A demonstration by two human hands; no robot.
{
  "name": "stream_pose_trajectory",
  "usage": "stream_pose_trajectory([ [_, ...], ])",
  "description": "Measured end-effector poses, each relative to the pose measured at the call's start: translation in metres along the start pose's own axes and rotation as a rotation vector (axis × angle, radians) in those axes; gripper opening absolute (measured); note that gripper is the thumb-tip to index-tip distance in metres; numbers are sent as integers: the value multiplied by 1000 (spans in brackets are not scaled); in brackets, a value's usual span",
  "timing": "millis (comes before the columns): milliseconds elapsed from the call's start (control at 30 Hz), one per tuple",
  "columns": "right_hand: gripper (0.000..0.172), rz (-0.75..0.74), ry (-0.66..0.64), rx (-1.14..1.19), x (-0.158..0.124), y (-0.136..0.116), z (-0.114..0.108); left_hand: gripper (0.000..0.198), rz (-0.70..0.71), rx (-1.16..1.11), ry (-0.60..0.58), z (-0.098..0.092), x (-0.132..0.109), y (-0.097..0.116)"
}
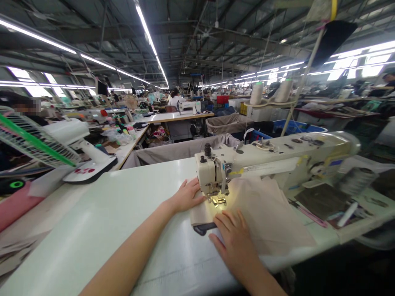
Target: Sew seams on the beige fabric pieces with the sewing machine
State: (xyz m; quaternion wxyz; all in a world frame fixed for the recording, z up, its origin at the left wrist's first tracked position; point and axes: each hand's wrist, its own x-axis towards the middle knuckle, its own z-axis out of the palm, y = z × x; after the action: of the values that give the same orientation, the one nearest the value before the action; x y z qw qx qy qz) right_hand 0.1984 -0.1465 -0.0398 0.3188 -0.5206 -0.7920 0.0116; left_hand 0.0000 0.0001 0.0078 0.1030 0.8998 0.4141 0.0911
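1. Head view, hidden or unclear: the needle area under the sewing machine head (212,174) is small and washed out by the lamp glow, so the needle itself cannot be made out. The left fingertips sit behind the machine head and are partly covered. The far edge of the beige fabric (262,209) runs under the machine arm, out of sight. Right forearm is cut off at the bottom edge. The face of a person at far left is blurred.

2. Head view, surroundings: white sewing table (108,213) carries the machine. A white desk fan (61,144) with a green-edged grille stands at the left end of the table, well apart from the hands. Two thread cones (256,93) stand on a rack behind the machine. A grey cloth bin (173,150) hangs off the table's far edge. A dark flat piece (322,199) and pens lie right of the fabric, under the machine arm. More tables and a person in white further back.

3. Head view, hands and fabric: left hand (187,196) is flat, fingers spread loosely, gripping nothing, resting on the table at the fabric's left edge just beside the presser foot (218,200). Right hand (236,242) is flat, palm down, fingers straight and together, pressing on the near part of the fabric, just in front of the foot. Fabric lies on the machine bed between and to the right of both hands.
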Motion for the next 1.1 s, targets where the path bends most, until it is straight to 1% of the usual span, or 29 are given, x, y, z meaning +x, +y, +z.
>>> stream_pose_trajectory([
  [100, 18, 2, -24, 7, 2, 0, -2, 44, 16, -8, -7, 0, 0, 0],
  [267, 11, -11, -70, 7, 8, 0, -5, 44, 34, -18, -12, -5, 2, -3],
  [367, 10, -12, -88, 0, 12, 1, -6, 41, 15, 41, -9, -9, 4, 2],
  [433, 11, -20, -87, -13, 13, 1, -6, 34, -42, 123, 41, -9, 1, 12],
  [500, 13, -33, -78, -35, 12, 1, -6, 22, -92, 182, 103, -4, -8, 29],
  [533, 13, -38, -71, -46, 10, 1, -5, 20, -85, 180, 112, -1, -15, 39],
  [567, 15, -42, -65, -56, 9, 1, -5, 22, -61, 164, 103, 4, -23, 49],
  [633, 18, -41, -59, -64, 6, 1, -4, 27, 76, 49, 76, 13, -41, 65],
  [733, 24, -41, -63, -56, 4, 2, -4, 26, 192, -34, 99, 22, -63, 77],
  [800, 25, -47, -68, -46, 4, 2, -5, 27, 226, -49, 105, 22, -69, 77],
  [867, 25, -45, -68, -46, 8, 1, -5, 27, 236, -61, 92, 19, -68, 74],
  [1100, 22, -36, -101, -60, 33, 4, -3, 30, 244, -76, 97, 8, -48, 55],
])
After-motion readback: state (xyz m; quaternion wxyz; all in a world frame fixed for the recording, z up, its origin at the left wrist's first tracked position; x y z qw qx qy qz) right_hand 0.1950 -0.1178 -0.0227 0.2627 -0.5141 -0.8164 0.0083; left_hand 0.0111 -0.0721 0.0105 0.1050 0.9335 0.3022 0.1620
